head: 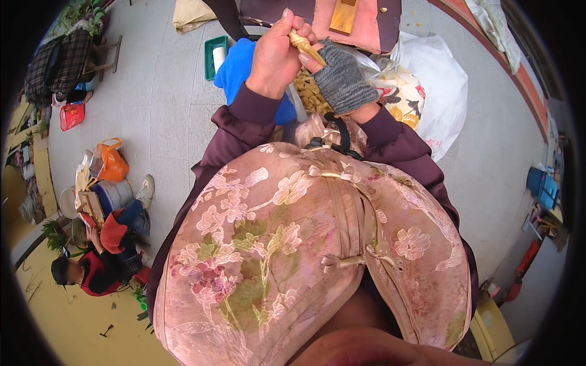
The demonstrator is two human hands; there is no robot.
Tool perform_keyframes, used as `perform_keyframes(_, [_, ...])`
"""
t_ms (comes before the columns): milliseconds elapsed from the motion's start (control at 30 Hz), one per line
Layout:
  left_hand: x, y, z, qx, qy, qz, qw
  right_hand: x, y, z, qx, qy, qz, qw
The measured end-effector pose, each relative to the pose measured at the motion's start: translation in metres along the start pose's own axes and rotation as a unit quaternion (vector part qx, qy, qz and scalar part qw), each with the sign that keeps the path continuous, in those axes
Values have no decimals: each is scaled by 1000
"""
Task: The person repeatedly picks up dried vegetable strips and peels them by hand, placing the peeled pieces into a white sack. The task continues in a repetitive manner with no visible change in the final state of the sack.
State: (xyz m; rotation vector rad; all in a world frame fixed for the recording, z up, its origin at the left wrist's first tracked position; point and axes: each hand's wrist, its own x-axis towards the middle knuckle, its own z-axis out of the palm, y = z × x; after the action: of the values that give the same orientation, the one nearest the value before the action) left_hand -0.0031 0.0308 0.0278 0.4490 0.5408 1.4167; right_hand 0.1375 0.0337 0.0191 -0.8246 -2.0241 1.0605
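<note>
Just above my lap, my bare left hand [278, 52] curls its fingers around the upper end of a pale yellow, wrapped or ridged piece of plant material [302, 43]. My right hand [343, 78], in a grey knitted fingerless glove, pinches its lower end with the thumb. The piece slants down from the left fingers into the right hand, and its exact kind cannot be told. Beneath both hands, a plastic bag holds many yellowish-brown flat pieces [311, 91], partly hidden by the wrists.
A dark seat [279, 11] ahead bears a pink cloth [320, 25] and a wooden block [343, 19]. Blue cloth [236, 64] and a green tray [209, 59] lie left, a white sack [446, 87] right. Another person [103, 272] sits far left near an orange bag [112, 164].
</note>
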Motion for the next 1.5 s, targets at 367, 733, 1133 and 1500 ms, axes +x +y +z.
perform_keyframes(367, [3, -13, -13, 88, 168, -8, 982, -1, 30, -16, 20, 13, 142, 990])
perform_keyframes(733, [-23, -50, -15, 628, -39, 87, 772, -2, 17, -37, -187, 93, -74, 975])
perform_keyframes(1133, [-28, -80, -65, 493, -30, -135, 859, 23, -33, -109, 474, 257, 141, 830])
perform_keyframes(1500, [-35, -97, -94, 754, 72, 69, 650, -18, -108, -178, 429, 295, -151, 840])
